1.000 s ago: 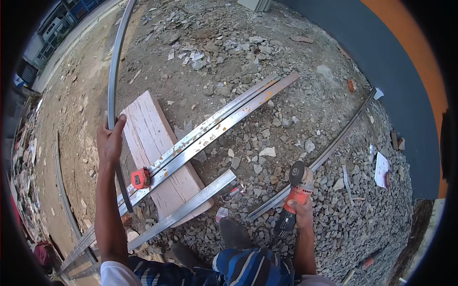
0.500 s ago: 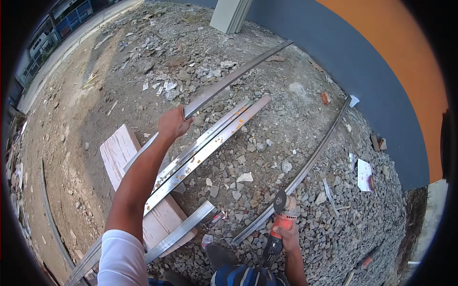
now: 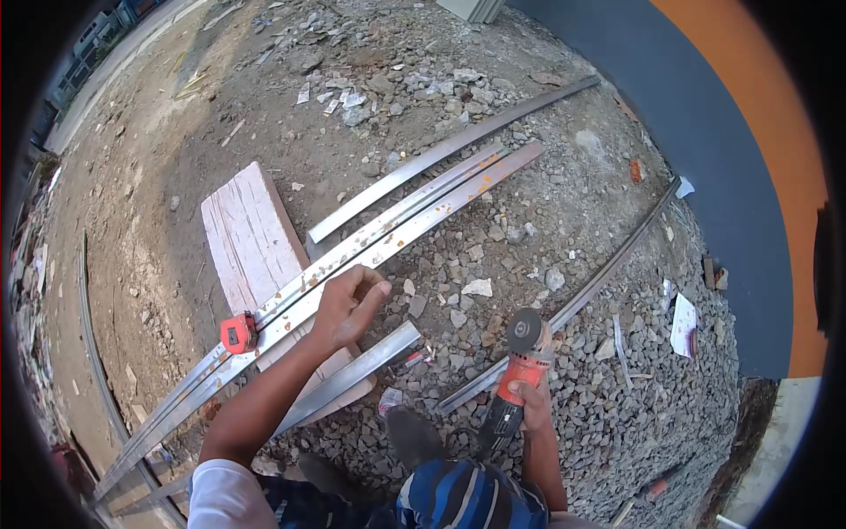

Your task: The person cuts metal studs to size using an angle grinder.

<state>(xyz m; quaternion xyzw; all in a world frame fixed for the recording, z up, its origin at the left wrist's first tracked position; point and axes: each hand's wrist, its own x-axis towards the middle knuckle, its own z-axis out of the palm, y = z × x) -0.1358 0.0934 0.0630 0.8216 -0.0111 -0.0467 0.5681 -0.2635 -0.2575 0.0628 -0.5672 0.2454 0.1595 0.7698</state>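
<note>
My right hand (image 3: 533,401) is wrapped round the body of a red and black angle grinder (image 3: 504,414), whose dark cutting disc (image 3: 523,328) points away from me. My left hand (image 3: 348,310) is over a pair of long metal channels (image 3: 397,240) spotted with orange-brown marks. Its fingers are loosely bent, the thumb stands apart, and nothing shows in it. A red tape measure (image 3: 238,333) sits on the pair, left of that hand. Beyond the pair, a separate metal channel (image 3: 449,145) lies on the ground. Nearer my feet, a shorter channel piece (image 3: 352,375) rests across the wooden plank (image 3: 251,229).
Another long metal strip (image 3: 586,294) runs over the gravel (image 3: 617,441) towards the grey and orange wall (image 3: 705,132). A thin dark rod (image 3: 95,344) lies at the left. Loose stones and paper scraps (image 3: 683,326) are scattered about. My shoe (image 3: 412,430) stands close to the plank.
My left hand has let go of the far channel, which now lies on the ground, and has come back towards me. The tape measure has come into sight. The grinder stays in my right hand.
</note>
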